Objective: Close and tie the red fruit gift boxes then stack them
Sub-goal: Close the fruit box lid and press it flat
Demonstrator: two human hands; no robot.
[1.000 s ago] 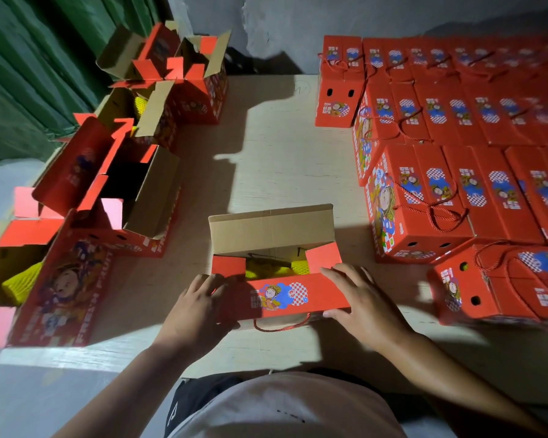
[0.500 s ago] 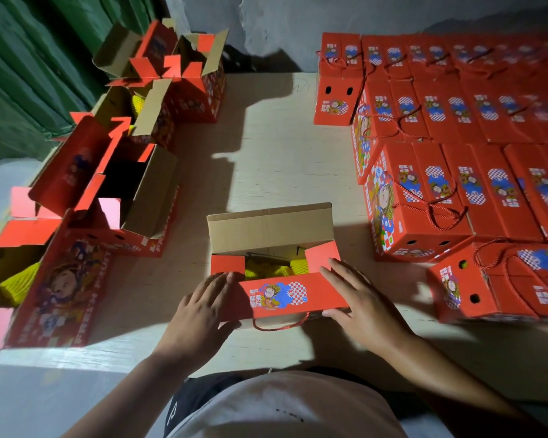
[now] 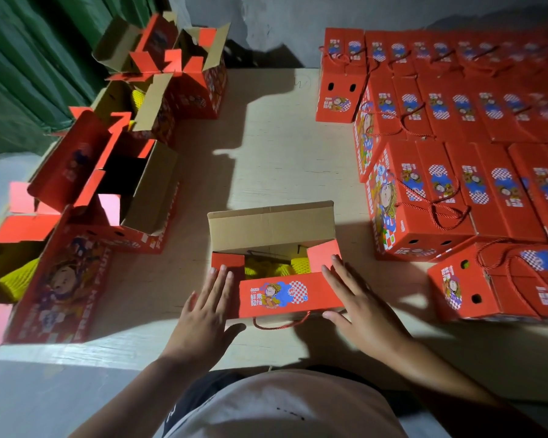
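The far closed boxes [image 3: 503, 55] are blurring toward the right edge, which is cutting the rows off. The left hand [image 3: 208, 306] is hiding the open box's [image 3: 272, 273] near left corner. Yellow wrapping [image 3: 266, 268] is concealing the contents.

Packing area, likely a storeroom. Rows of closed red gift boxes [image 3: 462, 172] right of the plywood worktable [image 3: 266, 159]; open boxes [image 3: 133, 191] left; rough plaster wall [image 3: 298, 23] behind.
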